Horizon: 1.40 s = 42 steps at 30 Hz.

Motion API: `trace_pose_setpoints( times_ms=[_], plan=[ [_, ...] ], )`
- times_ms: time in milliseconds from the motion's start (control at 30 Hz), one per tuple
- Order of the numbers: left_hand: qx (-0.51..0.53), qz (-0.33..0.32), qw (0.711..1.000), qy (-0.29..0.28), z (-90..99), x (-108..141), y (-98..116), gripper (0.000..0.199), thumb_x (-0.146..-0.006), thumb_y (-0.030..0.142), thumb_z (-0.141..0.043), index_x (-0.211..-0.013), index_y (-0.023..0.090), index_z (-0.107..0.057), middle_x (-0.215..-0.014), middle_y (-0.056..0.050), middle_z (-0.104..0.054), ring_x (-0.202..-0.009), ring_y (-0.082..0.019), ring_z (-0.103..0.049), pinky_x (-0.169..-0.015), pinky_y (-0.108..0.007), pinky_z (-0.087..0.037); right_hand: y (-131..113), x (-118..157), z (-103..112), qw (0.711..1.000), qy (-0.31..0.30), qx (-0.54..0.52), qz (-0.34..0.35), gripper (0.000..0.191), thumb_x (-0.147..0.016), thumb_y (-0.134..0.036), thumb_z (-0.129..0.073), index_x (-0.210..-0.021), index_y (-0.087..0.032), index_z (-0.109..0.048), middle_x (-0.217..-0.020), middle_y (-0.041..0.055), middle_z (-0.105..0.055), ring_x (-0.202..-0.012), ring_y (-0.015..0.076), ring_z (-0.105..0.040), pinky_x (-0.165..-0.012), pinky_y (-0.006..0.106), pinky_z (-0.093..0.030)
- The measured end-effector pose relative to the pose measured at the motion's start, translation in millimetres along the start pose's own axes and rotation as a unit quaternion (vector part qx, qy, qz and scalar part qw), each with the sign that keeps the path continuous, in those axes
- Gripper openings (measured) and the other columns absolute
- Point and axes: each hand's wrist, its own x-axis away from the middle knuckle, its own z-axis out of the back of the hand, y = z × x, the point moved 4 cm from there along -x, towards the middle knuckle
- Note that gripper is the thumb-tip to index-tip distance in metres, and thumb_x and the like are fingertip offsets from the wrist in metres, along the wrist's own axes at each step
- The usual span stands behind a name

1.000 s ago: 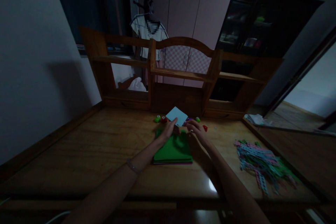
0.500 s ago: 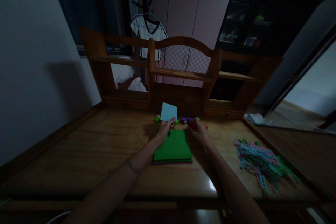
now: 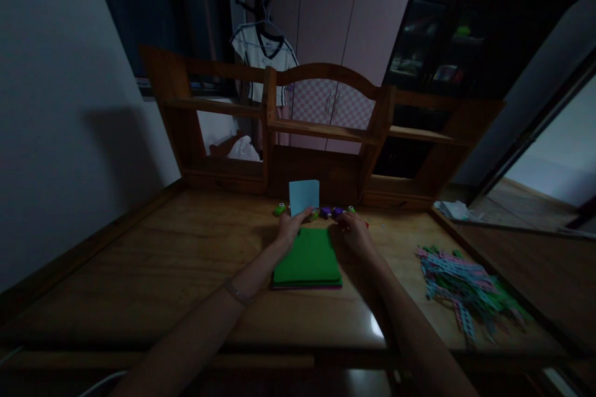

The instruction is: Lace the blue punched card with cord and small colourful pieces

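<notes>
My left hand (image 3: 292,223) is closed on a light blue square of paper (image 3: 304,196), held up at the far side of a stack of green sheets (image 3: 308,257). Thumb and fingers pinch the paper's lower edge. To the right of the stack, my right hand (image 3: 354,231) is low over the table with its fingers curled. A small red thing (image 3: 367,224) shows just behind that hand; most of it is hidden, and its kind cannot be made out. What the right fingers hold is hidden too.
Small green figures with eyes (image 3: 280,209) and purple ones (image 3: 325,212) line the table's back. A pile of pink, blue and green plastic strips (image 3: 465,285) lies at right. A wooden shelf (image 3: 321,130) stands along the back edge.
The blue paper has turned more upright and shifted slightly right. My right fingers have curled in, and less of the red thing shows around them.
</notes>
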Motion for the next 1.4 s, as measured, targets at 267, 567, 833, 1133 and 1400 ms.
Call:
trace_pose_setpoints(
  times_ms=[267,567,833,1133,1400],
  plan=[
    [0.083,0.027,0.995,-0.052,-7.0,0.0,-1.0,0.039,-0.069,0.034,-0.074,-0.096,0.007,-0.064,-0.096,-0.014,-0.07,-0.082,-0.022,-0.068,-0.076,-0.036,-0.056,-14.3,0.9,-5.1,0.996,-0.086,-0.023,0.026,0.025,-0.069,-0.008,-0.05,-0.081,-0.02,-0.068,-0.085,0.0053,-0.065,-0.086,0.0212,-0.055,-0.081,0.034,-0.04],
    [0.048,0.036,0.996,-0.068,-10.9,4.5,0.5,0.042,-0.066,0.037,-0.076,-0.097,0.011,-0.067,-0.1,-0.011,-0.069,-0.087,-0.021,-0.067,-0.078,-0.031,-0.054,-13.4,-2.4,-5.2,0.979,-0.006,-0.176,-0.102,0.029,-0.081,-0.046,-0.057,-0.092,-0.021,-0.067,-0.08,0.0055,-0.065,-0.068,0.0182,-0.057,-0.061,0.029,-0.045],
    [0.012,0.095,0.982,-0.164,-23.5,20.5,3.2,0.046,-0.068,0.043,-0.073,-0.1,0.01,-0.068,-0.104,-0.013,-0.068,-0.086,-0.021,-0.065,-0.079,-0.031,-0.051,-27.3,-4.7,-0.9,0.945,-0.046,-0.291,-0.139,0.036,-0.074,-0.053,-0.063,-0.081,-0.017,-0.065,-0.069,0.0032,-0.061,-0.063,0.0157,-0.055,-0.056,0.027,-0.044],
    [0.017,0.108,0.979,-0.169,-22.7,17.5,-3.7,0.044,-0.071,0.042,-0.071,-0.103,0.013,-0.068,-0.109,-0.012,-0.067,-0.092,-0.022,-0.064,-0.077,-0.032,-0.051,-20.9,-4.9,1.3,0.943,-0.044,-0.287,-0.16,0.036,-0.073,-0.054,-0.062,-0.074,-0.018,-0.064,-0.065,0.0021,-0.061,-0.058,0.0136,-0.052,-0.053,0.025,-0.04],
    [-0.087,0.077,0.983,-0.139,-18.1,9.6,-4.8,0.04,-0.068,0.044,-0.072,-0.091,0.011,-0.071,-0.089,-0.01,-0.071,-0.078,-0.021,-0.064,-0.066,-0.028,-0.05,-16.2,-6.0,-0.3,0.937,-0.052,-0.302,-0.167,0.04,-0.073,-0.057,-0.061,-0.078,-0.018,-0.066,-0.066,0.0029,-0.063,-0.054,0.0123,-0.05,-0.05,0.025,-0.038]
  ],
)
